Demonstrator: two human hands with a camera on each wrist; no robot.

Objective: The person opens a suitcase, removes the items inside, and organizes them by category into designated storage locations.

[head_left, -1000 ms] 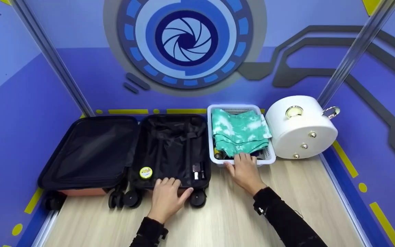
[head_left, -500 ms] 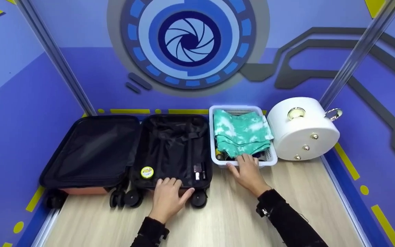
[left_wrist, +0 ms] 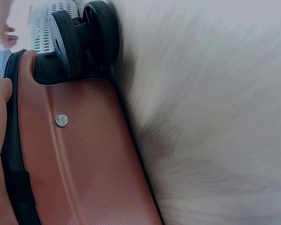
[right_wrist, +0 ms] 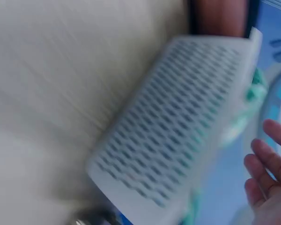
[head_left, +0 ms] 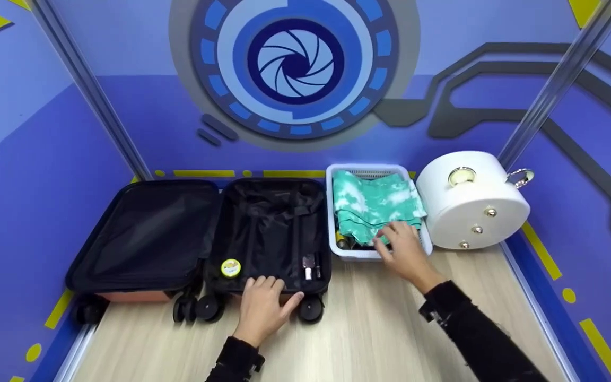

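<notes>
My left hand (head_left: 264,307) rests on the front rim of an open suitcase (head_left: 271,233) with black lining, fingers over the edge. In the left wrist view, its thumb lies along the black edge of the orange shell (left_wrist: 84,154). Inside the suitcase are a round yellow-rimmed tin (head_left: 230,268) and a small dark bottle-like item (head_left: 308,267) beside a thin dark stick (head_left: 317,266). My right hand (head_left: 405,250) hovers at the front of a white basket (head_left: 356,255), fingers spread and loosely bent. Folded green-and-white cloth (head_left: 372,201) lies on top in the basket; the hand overlaps its front edge.
Left of the lined half lies the other suitcase half (head_left: 149,233), covered in black. A white rounded case (head_left: 470,201) with gold rings stands right of the basket. Black wheels (head_left: 311,309) stick out at the front, and a blue wall (head_left: 263,122) closes off the back.
My right hand has left the basket's front rim and moved up and to the right, over the cloth's front edge. The left hand stays on the suitcase rim.
</notes>
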